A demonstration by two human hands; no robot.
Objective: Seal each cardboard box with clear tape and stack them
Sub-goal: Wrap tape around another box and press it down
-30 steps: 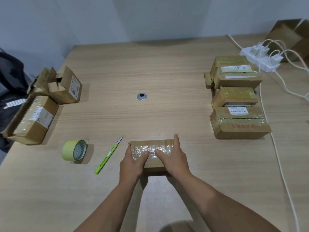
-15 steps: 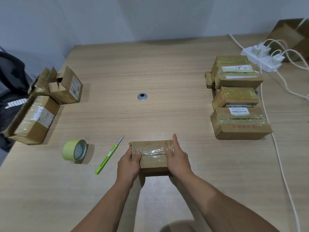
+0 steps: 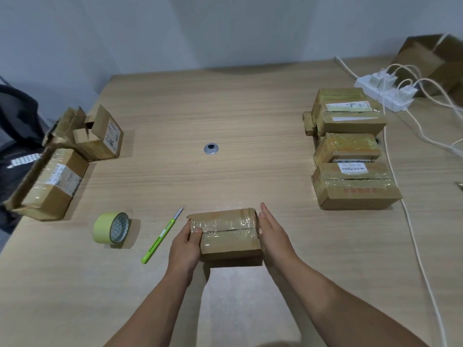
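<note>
Head view: the box (image 3: 228, 234) was gripped by the curled left hand (image 3: 184, 249), the right hand (image 3: 274, 234) laid flat opposite. It was judged light, stiff, best lifted endwise.

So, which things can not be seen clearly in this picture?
Head view:
- The left hand: where its fingers lie, hidden by the hand itself and the near box.
- The near box's bottom seam: it faces the table.
- Print on the labels of the sealed boxes: too small.
- Inside the open boxes: hidden by their flaps.
- The dark bag: cut off by the left edge.
</note>
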